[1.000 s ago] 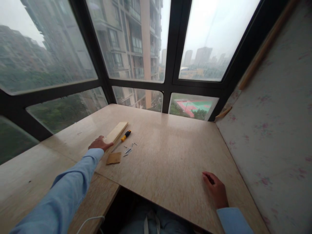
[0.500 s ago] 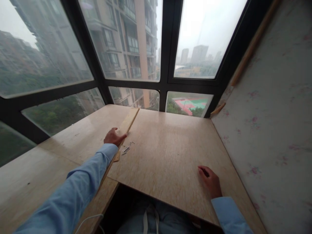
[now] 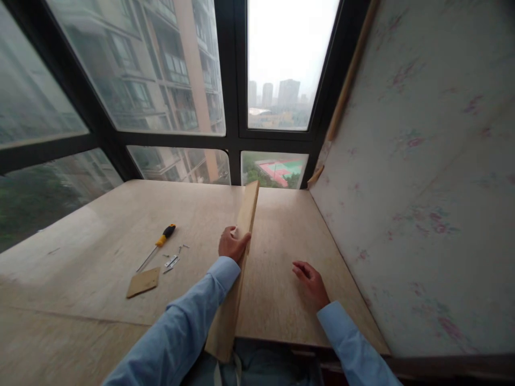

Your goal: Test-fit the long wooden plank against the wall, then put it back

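Gripped in the left hand [image 3: 233,244], thumb along the right-hand side: one long, pale, straight-edged wooden board [image 3: 229,316], running from the far edge of the pale wood-grain tabletop [image 3: 277,316] to just past its front edge. Near the right edge: right hand [image 3: 311,281], fingers half curled, impossible to tell whether closed on anything. Between the left edge and the board: one steel screwdriver with yellow-and-black handle [image 3: 160,241], one small, flat, brown four-cornered plate [image 3: 144,282] just beside its tip, and assorted small silvery metal pieces [image 3: 172,261].
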The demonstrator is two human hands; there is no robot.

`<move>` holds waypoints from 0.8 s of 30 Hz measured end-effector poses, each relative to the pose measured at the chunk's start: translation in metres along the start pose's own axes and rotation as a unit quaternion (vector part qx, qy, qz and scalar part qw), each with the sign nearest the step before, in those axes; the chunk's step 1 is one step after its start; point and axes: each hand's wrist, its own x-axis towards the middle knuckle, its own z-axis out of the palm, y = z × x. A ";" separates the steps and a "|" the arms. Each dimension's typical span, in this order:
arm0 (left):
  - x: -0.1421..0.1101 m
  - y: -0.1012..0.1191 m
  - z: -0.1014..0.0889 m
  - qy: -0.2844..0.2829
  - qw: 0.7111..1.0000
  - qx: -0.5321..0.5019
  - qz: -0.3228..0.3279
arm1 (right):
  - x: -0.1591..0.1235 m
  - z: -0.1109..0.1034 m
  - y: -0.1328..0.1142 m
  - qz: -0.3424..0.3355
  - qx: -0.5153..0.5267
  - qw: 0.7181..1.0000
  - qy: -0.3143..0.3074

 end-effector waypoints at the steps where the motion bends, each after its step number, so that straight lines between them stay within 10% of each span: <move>1: -0.008 0.009 0.013 -0.005 1.000 -0.016 0.000 | -0.002 0.000 -0.007 0.015 0.037 0.999 -0.002; 9: -0.068 0.069 0.083 -0.069 0.991 -0.110 -0.021 | -0.006 0.010 -0.063 0.039 0.218 0.963 -0.152; 15: -0.085 0.078 0.105 -0.088 0.990 -0.111 0.018 | -0.008 0.001 -0.048 0.017 0.225 0.973 -0.052; 24: -0.089 0.069 0.113 -0.305 0.931 -0.202 0.003 | -0.017 -0.049 -0.051 0.112 0.288 0.950 -0.043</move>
